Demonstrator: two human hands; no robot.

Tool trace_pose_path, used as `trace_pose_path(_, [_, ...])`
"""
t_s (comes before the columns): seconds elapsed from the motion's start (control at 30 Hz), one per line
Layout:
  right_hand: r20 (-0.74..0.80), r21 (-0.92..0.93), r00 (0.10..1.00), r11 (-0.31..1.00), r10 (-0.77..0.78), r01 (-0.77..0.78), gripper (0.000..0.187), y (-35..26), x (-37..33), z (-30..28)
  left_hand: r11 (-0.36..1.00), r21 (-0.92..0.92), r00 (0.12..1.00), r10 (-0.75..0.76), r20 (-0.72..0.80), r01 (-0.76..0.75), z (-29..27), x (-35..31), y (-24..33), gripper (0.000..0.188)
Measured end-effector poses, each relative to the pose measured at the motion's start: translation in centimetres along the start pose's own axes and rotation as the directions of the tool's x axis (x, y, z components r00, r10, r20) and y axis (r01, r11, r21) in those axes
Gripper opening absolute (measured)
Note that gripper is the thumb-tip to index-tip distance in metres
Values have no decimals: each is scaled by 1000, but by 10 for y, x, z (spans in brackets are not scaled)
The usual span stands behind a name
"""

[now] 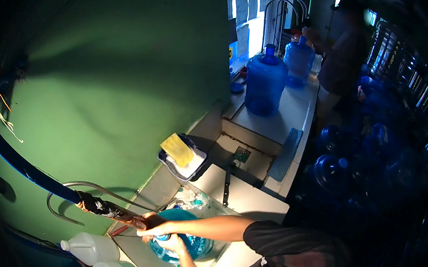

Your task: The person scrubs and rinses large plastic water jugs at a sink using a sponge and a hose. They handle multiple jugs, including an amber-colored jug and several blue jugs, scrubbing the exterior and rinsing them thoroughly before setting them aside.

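Note:
A blue water jug [186,250] stands in the tiled basin [219,255] in front of me. My left hand [171,243] is closed around its neck, beside the blue cap or mouth [163,237]. Just above it, my right hand [155,228] reaches across from the right, its fingers curled at the end of a long pole [108,206]. Worn brown and dark wrapping covers this lower end of the pole, and its upper part is blue. Where the two hands meet, they partly hide each other and the jug's neck.
Two white jugs [97,248] stand at lower left. Beyond the basin are a tub [199,168] with a yellow sponge [177,149], a black-handled knife [226,188] and a drain [242,155]. Another person [347,50] stands by large blue bottles [266,85]; several more bottles [329,169] fill the right.

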State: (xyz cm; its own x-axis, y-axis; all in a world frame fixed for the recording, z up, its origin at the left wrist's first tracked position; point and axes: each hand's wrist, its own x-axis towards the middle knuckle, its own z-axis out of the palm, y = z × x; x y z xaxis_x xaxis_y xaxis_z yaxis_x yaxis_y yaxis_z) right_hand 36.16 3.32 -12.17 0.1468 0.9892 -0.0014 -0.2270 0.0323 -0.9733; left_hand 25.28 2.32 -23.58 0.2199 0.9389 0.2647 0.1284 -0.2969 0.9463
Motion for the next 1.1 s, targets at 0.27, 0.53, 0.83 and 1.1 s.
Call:
trace_pose_path(0.27, [181,-645,964,716,-197,267,40,-19,-23,53,408,-615,680,-19,733,674,-52,29,-162,60])
trace_pose_path(0.53, [78,-789,986,595,-146,151,50,-22,-36,27,399,-816,908,-209,362,417,-28,23,-78,54])
trace_pose_path(0.83, [-88,-874,985,486,-147,-6,45,56,-21,23,907,-367,961,-115,252,205,-22,2,2,61])
trace_pose_path(1.1, [197,-918,969,319,-150,236,44,45,-14,-10,934,299,949,104,299,-196,-26,1,-19,56])
